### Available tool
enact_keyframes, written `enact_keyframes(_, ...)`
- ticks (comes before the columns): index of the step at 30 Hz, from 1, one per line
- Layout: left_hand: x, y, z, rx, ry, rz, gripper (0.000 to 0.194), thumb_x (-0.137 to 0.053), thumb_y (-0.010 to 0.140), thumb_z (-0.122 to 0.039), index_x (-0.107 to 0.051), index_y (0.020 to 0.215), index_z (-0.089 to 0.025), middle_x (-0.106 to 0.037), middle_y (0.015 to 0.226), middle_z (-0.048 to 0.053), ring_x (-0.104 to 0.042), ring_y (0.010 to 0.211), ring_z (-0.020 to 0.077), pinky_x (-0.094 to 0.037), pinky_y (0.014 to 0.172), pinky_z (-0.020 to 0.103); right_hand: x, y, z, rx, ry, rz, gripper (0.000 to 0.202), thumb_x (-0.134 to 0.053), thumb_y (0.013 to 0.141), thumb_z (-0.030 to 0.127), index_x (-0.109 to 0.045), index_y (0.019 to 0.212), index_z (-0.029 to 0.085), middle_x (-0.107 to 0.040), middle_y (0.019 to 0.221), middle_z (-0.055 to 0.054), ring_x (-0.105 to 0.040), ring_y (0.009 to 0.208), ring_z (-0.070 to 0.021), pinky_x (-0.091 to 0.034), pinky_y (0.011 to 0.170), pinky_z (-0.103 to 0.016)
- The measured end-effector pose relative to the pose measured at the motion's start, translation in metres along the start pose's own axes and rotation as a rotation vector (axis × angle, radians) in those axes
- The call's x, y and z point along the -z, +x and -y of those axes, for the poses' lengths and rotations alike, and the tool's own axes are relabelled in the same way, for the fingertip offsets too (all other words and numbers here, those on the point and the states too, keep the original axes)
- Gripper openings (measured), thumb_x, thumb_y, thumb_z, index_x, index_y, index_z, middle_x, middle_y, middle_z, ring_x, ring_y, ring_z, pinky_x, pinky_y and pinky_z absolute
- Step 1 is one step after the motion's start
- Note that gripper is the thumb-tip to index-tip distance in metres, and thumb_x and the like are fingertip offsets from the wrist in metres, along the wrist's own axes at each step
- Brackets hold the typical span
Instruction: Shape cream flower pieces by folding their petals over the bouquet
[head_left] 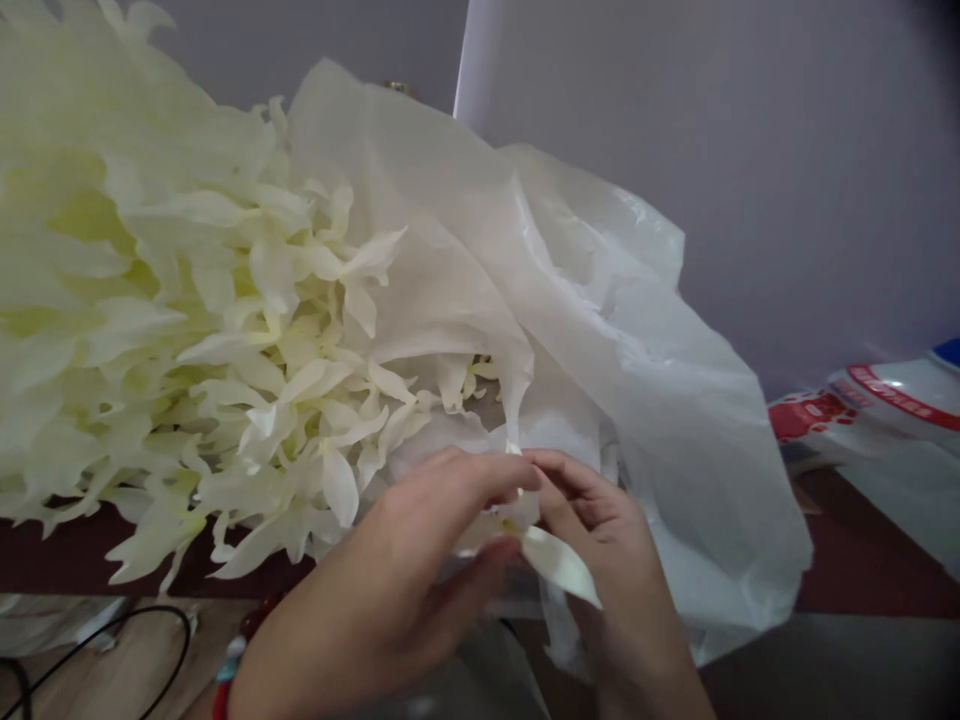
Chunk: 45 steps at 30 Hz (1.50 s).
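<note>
A small white flower (pixel 559 566) with long pointed petals is between my two hands, low in the middle of the view. My left hand (pixel 405 570), with a beaded bracelet at the wrist, curls its fingers and thumb around the flower's near side. Against its far side, my right hand (pixel 611 545) pinches with bent fingers; the fingertips are partly hidden. Just behind the hands lies a crumpled translucent white plastic bag (pixel 600 330), its mouth facing left with a few petals inside. A big heap of similar white-yellow flowers (pixel 247 300) fills the left side.
The bag and flowers rest on a dark red tabletop (pixel 862 560) against a grey wall (pixel 720 150). A white package with red print (pixel 840 405) lies at the right. Below the table edge, a black cable (pixel 184 640) loops at lower left.
</note>
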<state>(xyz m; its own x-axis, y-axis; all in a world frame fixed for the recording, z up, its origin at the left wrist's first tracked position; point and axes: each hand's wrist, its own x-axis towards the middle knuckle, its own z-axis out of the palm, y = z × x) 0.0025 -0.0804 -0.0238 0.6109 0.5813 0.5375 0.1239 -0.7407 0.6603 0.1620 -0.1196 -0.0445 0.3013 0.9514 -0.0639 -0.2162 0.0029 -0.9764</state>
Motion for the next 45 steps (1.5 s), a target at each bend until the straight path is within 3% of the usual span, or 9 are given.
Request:
enact_keyframes(4, 0.001, 0.002, -0.002, 0.054, -0.075, 0.024, 0.037, -0.053, 0.092, 0.0, -0.059, 0.114, -0.029, -0.07, 0.101, -0.001, -0.069, 0.095, 0.0131, -0.058, 0.085, 0.022, 0.008, -0.002, -0.007, 0.16, 0.047, 0.007, 0.021, -0.072, 0.091, 0.043, -0.079, 0.101, 0.025, -0.083, 0.083, -0.005, -0.077, 0.061, -0.0175, -0.06, 0.05, -0.02)
enact_keyframes(7, -0.003, 0.004, -0.003, 0.121, -0.065, -0.13, 0.027, -0.054, 0.095, -0.004, -0.062, 0.107, -0.027, -0.07, 0.098, 0.001, -0.068, 0.087, 0.0139, -0.057, 0.076, 0.022, 0.01, -0.005, -0.013, 0.372, 0.016, 0.053, 0.027, -0.062, 0.098, 0.04, -0.077, 0.116, 0.027, -0.079, 0.122, -0.01, -0.081, 0.079, -0.0207, -0.067, 0.063, -0.028)
enact_keyframes(9, -0.006, 0.005, -0.004, 0.167, -0.061, -0.207, 0.022, -0.055, 0.094, -0.006, -0.063, 0.101, -0.026, -0.069, 0.09, 0.001, -0.066, 0.079, 0.014, -0.055, 0.068, 0.023, 0.009, -0.008, -0.016, 0.478, -0.008, 0.073, 0.029, -0.064, 0.097, 0.033, -0.073, 0.125, 0.03, -0.074, 0.132, -0.009, -0.081, 0.086, -0.0206, -0.069, 0.073, -0.031)
enact_keyframes(13, -0.008, 0.006, -0.008, 0.197, -0.11, -0.191, 0.02, -0.06, 0.091, -0.003, -0.063, 0.091, -0.023, -0.068, 0.08, -0.004, -0.062, 0.071, 0.0092, -0.052, 0.066, 0.018, 0.004, -0.013, -0.02, 0.608, -0.166, -0.041, 0.029, -0.071, 0.09, 0.011, -0.079, 0.109, 0.032, -0.08, 0.11, -0.001, -0.078, 0.096, -0.0173, -0.066, 0.08, -0.024)
enact_keyframes(16, -0.008, 0.006, -0.01, 0.228, -0.163, -0.203, 0.015, -0.064, 0.091, -0.007, -0.065, 0.09, -0.023, -0.069, 0.081, -0.005, -0.063, 0.072, 0.0066, -0.053, 0.069, 0.014, 0.002, -0.013, -0.02, 0.604, -0.184, -0.074, 0.023, -0.073, 0.09, 0.011, -0.081, 0.097, 0.032, -0.08, 0.093, 0.001, -0.078, 0.087, -0.0155, -0.065, 0.077, -0.022)
enact_keyframes(25, -0.008, 0.002, -0.009, 0.265, -0.216, -0.303, 0.012, -0.067, 0.092, -0.012, -0.064, 0.091, -0.023, -0.069, 0.079, -0.006, -0.065, 0.069, 0.0054, -0.053, 0.063, 0.01, -0.005, -0.015, -0.014, 0.635, -0.267, -0.046, 0.019, -0.078, 0.086, 0.016, -0.081, 0.099, 0.03, -0.081, 0.095, -0.001, -0.079, 0.083, -0.0185, -0.067, 0.07, -0.025)
enact_keyframes(31, -0.001, 0.004, -0.009, 0.262, -0.269, -0.242, 0.012, -0.069, 0.091, -0.011, -0.072, 0.089, -0.023, -0.074, 0.079, -0.005, -0.067, 0.07, 0.0068, -0.055, 0.066, 0.012, -0.009, -0.016, -0.014, 0.594, -0.224, -0.07, 0.016, -0.077, 0.086, 0.016, -0.084, 0.093, 0.028, -0.082, 0.087, -0.001, -0.08, 0.078, -0.0182, -0.067, 0.067, -0.024)
enact_keyframes(38, -0.002, 0.006, -0.008, 0.281, -0.332, -0.29, 0.009, -0.08, 0.083, -0.013, -0.079, 0.081, -0.021, -0.076, 0.073, 0.0, -0.068, 0.067, 0.0132, -0.054, 0.059, 0.02, -0.006, -0.018, -0.016, 0.605, -0.263, -0.087, 0.04, -0.076, 0.085, 0.011, -0.081, 0.111, 0.041, -0.08, 0.095, 0.005, -0.079, 0.082, -0.0121, -0.065, 0.072, -0.017)
enact_keyframes(45, 0.002, 0.006, -0.01, 0.316, -0.328, -0.244, 0.011, -0.074, 0.086, -0.011, -0.076, 0.078, -0.019, -0.073, 0.071, -0.001, -0.064, 0.065, 0.0103, -0.053, 0.059, 0.016, -0.008, -0.02, -0.011, 0.637, -0.339, -0.084, 0.028, -0.073, 0.085, 0.009, -0.083, 0.099, 0.031, -0.079, 0.094, 0.003, -0.079, 0.086, -0.0127, -0.065, 0.077, -0.016)
